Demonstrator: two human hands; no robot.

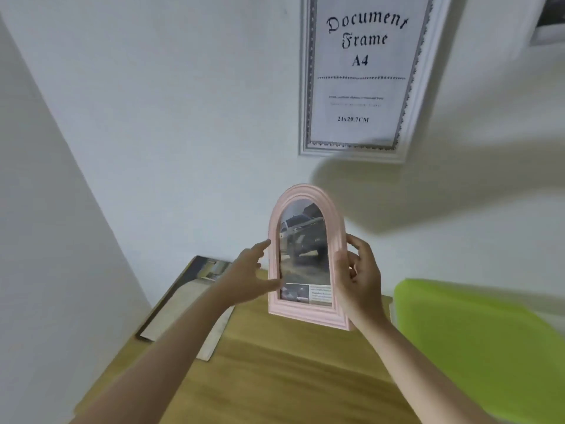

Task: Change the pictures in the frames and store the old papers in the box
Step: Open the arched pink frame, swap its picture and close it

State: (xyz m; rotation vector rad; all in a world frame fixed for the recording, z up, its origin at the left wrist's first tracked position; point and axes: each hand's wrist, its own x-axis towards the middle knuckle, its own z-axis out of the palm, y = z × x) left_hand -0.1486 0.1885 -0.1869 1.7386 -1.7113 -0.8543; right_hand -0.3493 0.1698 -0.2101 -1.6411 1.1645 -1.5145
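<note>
A pink arched picture frame [305, 310] with a magazine picture of a truck in it stands upright in the air above the wooden table [290, 377]. My right hand [360, 276] grips its right edge, fingers curled round the rim. With fingers nearly straight, my left hand [250, 276] touches the frame's left edge. A white document frame [360, 78] with an "A4" sheet hangs on the wall above. Loose magazine papers [186, 304] lie at the table's back left. A lime-green box lid [483, 341] sits on the right.
White walls close in at the back and left. Part of another framed picture [550, 19] shows at the top right corner. The table's front middle shows bare wood.
</note>
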